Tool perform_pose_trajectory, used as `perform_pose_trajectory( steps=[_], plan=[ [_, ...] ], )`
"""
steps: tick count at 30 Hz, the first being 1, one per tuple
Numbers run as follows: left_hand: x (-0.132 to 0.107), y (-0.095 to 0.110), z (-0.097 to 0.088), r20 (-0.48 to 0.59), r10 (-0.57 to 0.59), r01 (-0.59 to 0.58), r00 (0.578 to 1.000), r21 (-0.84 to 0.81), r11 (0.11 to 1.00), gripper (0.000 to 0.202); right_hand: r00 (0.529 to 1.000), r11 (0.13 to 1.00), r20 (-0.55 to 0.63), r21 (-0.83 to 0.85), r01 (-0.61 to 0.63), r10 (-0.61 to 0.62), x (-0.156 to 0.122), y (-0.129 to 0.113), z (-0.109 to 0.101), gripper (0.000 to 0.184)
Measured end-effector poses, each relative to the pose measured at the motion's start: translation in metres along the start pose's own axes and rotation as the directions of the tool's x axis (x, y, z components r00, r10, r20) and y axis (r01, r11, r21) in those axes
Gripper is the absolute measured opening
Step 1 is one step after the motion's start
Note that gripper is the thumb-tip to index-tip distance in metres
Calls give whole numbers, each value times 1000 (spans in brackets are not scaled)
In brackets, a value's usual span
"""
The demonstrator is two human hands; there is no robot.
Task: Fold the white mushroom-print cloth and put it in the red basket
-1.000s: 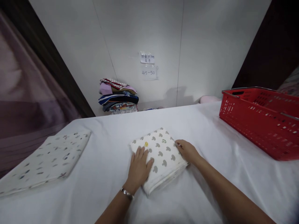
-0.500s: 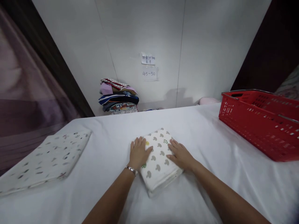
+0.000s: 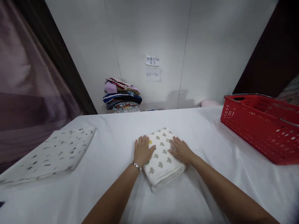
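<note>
A white folded cloth (image 3: 161, 160) with gray mushrooms on it lay on the white-covered counter (image 3: 112, 161), well in from the far edge. The left hand (image 3: 142, 153) was flat on the cloth's left side, and the right hand (image 3: 182, 152) was on its right side. The fingers of both hands were loose and spread out — not curled around anything. The palms faced down, so what was under them was hidden. The left hand covered part of a yellow mushroom, and just a bit of a green one peeked out beside it. A shiny bracelet (image 3: 136, 167) went around the left wrist, but only its top side could be seen. Both arms were cut off at the bottom of the view, and so was the counter's near edge.

Near the counter's far left corner lay another white cloth (image 3: 51, 155) with little dark marks, and its left end ran out of view. A tiny dark thing (image 3: 1, 204) poked in below it, too cut off to name. Toward the right of the counter sat a red basket (image 3: 252, 130) — its right end was cut off, and its bottom inside was hidden by its own wall. Past the far edge, the counter hid the bottom of a clothes pile (image 3: 122, 96) and most of something pink (image 3: 210, 103). A paper (image 3: 153, 75) on the wall (image 3: 151, 28) said 45-50, but the writing on the paper above was hard to read.
</note>
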State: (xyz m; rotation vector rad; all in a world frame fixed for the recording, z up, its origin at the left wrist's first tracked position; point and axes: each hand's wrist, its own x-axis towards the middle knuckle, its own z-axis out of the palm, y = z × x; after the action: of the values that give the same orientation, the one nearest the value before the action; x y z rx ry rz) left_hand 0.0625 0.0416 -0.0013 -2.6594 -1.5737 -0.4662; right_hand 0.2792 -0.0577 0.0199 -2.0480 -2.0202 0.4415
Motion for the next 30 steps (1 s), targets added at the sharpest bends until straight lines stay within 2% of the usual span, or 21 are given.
perform_pose_trajectory(
  steps=[5,8,11,13,16,19,22,26,28,30],
  plan=[
    [3,0,-7,19,-15,17,1000,-90,996,60,999,1000,-41,14,11,-10,5,6,9,64],
    [14,-6,-17,21,-54,57,998,-153,987,49,1000,990,4,141,-7,7,5,12,6,64],
    [28,-22,-24,82,-151,165,985,-218,962,46,996,946,-4,314,-85,91,2,20,1,61],
    [34,-33,-24,142,-186,217,972,-242,946,50,985,920,-40,366,-140,165,0,24,-1,58],
    [39,-45,-17,169,-199,238,965,-254,937,51,973,931,-69,311,-191,222,-4,30,2,58],
    [45,-47,-13,154,-200,236,968,-272,933,46,966,952,-100,222,-212,239,-6,31,7,58],
    [62,-47,-18,125,-147,179,981,-297,938,39,961,953,-91,185,-240,260,-9,21,15,59],
    [97,-54,-27,100,-73,102,992,-328,939,36,968,953,-67,202,-225,242,-22,-9,26,65],
    [109,-59,-26,121,-72,109,990,-336,935,36,981,957,-43,234,-173,188,-31,-22,28,69],
    [111,-64,-21,154,-108,156,982,-341,927,42,990,958,-4,253,-134,140,-35,-27,24,69]
  ],
)
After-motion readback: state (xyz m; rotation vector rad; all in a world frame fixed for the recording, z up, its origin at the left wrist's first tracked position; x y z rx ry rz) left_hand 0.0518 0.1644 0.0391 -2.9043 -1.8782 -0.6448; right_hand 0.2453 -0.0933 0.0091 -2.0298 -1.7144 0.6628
